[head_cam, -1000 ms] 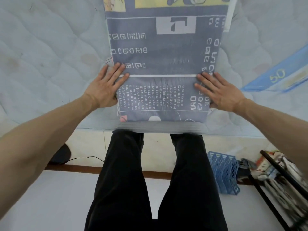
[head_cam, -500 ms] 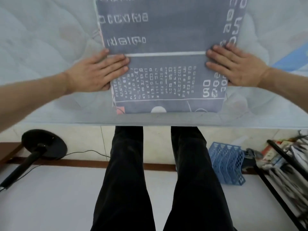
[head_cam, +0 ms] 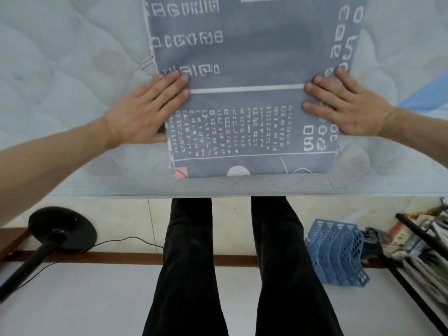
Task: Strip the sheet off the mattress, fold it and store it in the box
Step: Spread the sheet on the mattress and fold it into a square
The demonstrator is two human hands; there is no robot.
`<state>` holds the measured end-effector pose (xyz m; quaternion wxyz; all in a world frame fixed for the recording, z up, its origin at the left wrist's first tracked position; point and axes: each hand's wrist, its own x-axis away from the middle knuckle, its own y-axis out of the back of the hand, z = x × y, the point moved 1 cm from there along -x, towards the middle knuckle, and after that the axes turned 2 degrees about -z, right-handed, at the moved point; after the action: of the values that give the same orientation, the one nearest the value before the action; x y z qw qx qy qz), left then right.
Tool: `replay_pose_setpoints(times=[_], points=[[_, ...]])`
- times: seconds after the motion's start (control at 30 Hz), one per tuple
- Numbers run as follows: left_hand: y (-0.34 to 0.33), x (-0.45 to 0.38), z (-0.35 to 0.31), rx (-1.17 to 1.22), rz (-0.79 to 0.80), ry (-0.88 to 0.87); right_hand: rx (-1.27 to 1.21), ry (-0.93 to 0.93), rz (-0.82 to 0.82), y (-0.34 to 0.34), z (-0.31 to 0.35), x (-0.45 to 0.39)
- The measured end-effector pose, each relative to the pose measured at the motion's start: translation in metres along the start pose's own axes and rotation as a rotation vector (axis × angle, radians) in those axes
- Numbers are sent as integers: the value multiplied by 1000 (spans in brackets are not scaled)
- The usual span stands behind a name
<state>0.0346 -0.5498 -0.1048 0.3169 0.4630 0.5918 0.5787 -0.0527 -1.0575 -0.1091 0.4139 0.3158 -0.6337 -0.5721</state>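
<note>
A grey-blue sheet (head_cam: 252,64) with white printed symbols lies folded into a long strip on the bare quilted mattress (head_cam: 60,69), its near end close to the mattress edge. My left hand (head_cam: 148,110) rests flat on the strip's left edge, fingers spread over the cloth. My right hand (head_cam: 344,107) lies flat on the right edge in the same way. Neither hand grips the cloth. No box is in view.
Below the mattress edge are my legs in black trousers (head_cam: 232,263) on a pale floor. A black stand base with a pole (head_cam: 60,229) sits at the left. A blue mesh file rack (head_cam: 339,253) and a black-framed shelf of papers (head_cam: 417,243) stand at the right.
The view has tipped downward, so the sheet sits higher in frame and more floor shows. Both hands stay flat on the strip's edges, slid slightly along it.
</note>
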Motion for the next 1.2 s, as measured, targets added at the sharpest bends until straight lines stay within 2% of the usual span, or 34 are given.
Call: replay_pose_setpoints(times=[0.07, 0.23, 0.33, 0.47, 0.57, 0.7, 0.77, 0.83, 0.9, 0.93, 1.0, 1.07, 1.13, 1.2], points=[[2, -21, 13, 0, -50, 74, -9, -12, 2, 0, 0, 3], [4, -40, 15, -96, -122, 77, -24, 10, 48, 7, -2, 1], [3, -29, 7, -126, -135, -72, -19, 87, 58, 13, -12, -8], [6, -50, 12, -54, -35, -283, -27, 159, 90, 19, -35, -26], [8, -58, 31, 39, 43, -274, -75, 95, 98, 24, -40, -26], [19, -46, 30, 49, 55, -203, -137, -32, 99, 32, -30, -19], [29, -49, 27, 99, 60, -201, -219, -60, 108, 43, -34, -23], [38, -52, 28, 252, 60, -191, -391, -107, 99, 57, -40, -25], [46, -51, 30, 550, 44, -40, -639, -228, 95, 71, -45, -25], [52, -50, 33, 755, 55, 133, -763, -342, 95, 77, -49, -26], [59, -51, 39, 1174, 86, 567, -1006, -727, 92, 90, -61, -25], [66, -65, 50, 1401, -38, 953, -1308, -1153, 28, 98, -82, -27], [74, -82, 58, 1736, -104, 1180, -1565, -1402, -102, 99, -105, -37], [77, -91, 66, 2017, -77, 1282, -1666, -1534, -209, 95, -122, -52]])
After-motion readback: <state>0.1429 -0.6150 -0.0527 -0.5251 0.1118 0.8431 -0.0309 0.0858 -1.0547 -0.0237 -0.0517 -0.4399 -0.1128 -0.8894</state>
